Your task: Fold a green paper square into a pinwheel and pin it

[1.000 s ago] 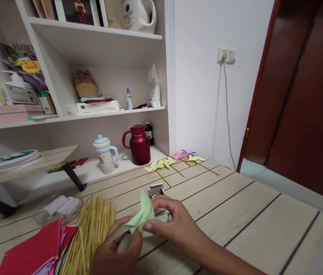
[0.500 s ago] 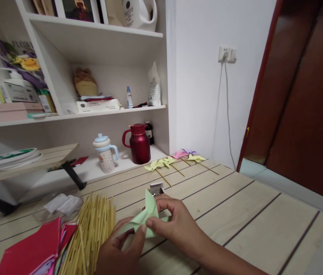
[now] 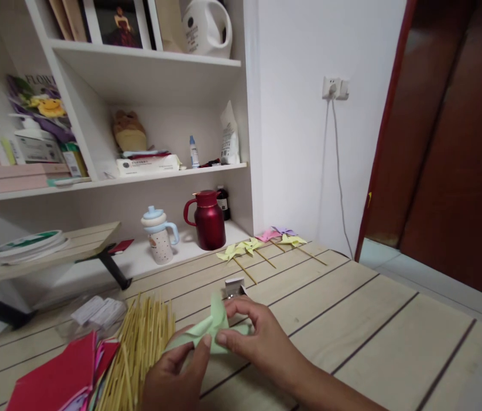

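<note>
A light green paper pinwheel (image 3: pixel 214 326) is held between both hands above the wooden table, its blades folded in toward the middle. My left hand (image 3: pixel 178 371) pinches its left side, thumb near the centre. My right hand (image 3: pixel 258 337) grips it from the right, with thumb and index finger on the folds. Just behind the right fingers stands a small open box (image 3: pixel 234 285), its contents partly hidden. To the left of my left hand lies a pile of thin yellowish sticks (image 3: pixel 142 342). Beside them is a stack of coloured paper (image 3: pixel 55 377), red on top.
Finished-looking pinwheels on sticks, such as a yellow one (image 3: pixel 231 252), lie at the table's back edge. A clear plastic container (image 3: pixel 95 311) sits behind the paper. On the shelf stand a red jug (image 3: pixel 209 222) and a speckled cup (image 3: pixel 161 242).
The view has tilted slightly upward, so the scene sits a little lower. Both hands keep hold of the green pinwheel, which has turned and shifted slightly left.
</note>
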A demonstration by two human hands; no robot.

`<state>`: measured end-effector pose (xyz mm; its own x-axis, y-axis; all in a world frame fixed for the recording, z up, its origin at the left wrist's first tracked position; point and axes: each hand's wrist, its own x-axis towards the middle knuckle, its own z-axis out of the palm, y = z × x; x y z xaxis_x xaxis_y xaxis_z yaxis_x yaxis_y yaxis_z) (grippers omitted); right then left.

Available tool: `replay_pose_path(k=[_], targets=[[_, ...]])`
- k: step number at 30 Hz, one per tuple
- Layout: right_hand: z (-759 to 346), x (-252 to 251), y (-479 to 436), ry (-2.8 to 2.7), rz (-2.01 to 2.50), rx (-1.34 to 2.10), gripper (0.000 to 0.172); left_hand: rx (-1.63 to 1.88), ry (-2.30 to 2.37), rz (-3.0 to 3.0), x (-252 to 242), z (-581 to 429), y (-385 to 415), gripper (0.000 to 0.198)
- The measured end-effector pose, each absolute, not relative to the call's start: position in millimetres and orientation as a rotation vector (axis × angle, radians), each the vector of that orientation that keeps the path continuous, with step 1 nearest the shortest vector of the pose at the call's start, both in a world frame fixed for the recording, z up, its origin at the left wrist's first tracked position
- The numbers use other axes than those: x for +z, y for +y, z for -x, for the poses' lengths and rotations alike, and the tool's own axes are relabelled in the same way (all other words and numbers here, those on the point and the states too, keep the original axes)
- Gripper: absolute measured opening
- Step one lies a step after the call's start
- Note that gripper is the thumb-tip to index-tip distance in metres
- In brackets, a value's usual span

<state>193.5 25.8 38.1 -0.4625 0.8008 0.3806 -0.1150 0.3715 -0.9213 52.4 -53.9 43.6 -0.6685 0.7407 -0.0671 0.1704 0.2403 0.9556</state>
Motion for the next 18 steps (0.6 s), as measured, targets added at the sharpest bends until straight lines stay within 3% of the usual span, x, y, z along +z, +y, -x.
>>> replay_pose_path(k=[8, 12, 18], targets=[[-216, 51, 49, -1.301, 0.646, 1.124, 0.030, 1.644, 1.776, -0.768, 76, -46, -57, 0.038], [-224, 50, 67, -1.221, 0.739, 1.067, 0.034, 1.737, 1.708, -0.769, 95, -51, -58, 0.030], [-227, 36, 89, -1.414, 0.862, 1.085, 0.027, 1.733, 1.561, -0.729, 81, -53, -53, 0.020]])
